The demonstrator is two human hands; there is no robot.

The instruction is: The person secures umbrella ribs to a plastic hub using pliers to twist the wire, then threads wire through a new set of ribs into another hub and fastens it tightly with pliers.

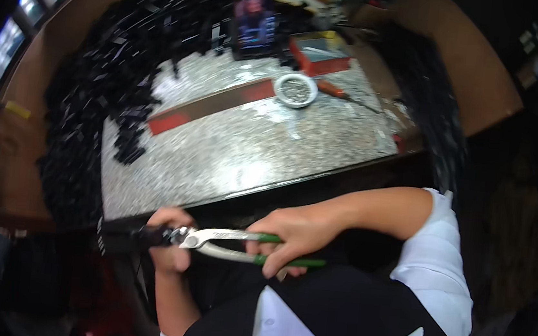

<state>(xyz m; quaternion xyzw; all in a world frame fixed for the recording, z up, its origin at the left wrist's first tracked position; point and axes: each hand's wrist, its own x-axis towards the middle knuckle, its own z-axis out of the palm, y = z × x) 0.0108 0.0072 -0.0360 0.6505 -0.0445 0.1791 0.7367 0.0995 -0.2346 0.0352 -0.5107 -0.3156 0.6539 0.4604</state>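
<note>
My right hand (298, 239) is wrapped round the green grips of a pair of silver pincers (217, 233), held below the front edge of the work surface. Their handles are slightly spread. At the head of the pincers, my left hand (174, 249) grips a black strap-like piece (122, 241) that sticks out to the left. The jaws meet this piece right by my left fingers; blur and the dark background hide whether they bite on it.
A speckled stone slab (237, 158) bears a flat bar (213, 105) with red ends, a white dish (278, 90) of small metal bits, an orange-handled screwdriver (333, 90), a red box (324, 63) and an upright phone (254, 24). Black pieces (110, 68) heap at left; long black strips (429, 86) lie right.
</note>
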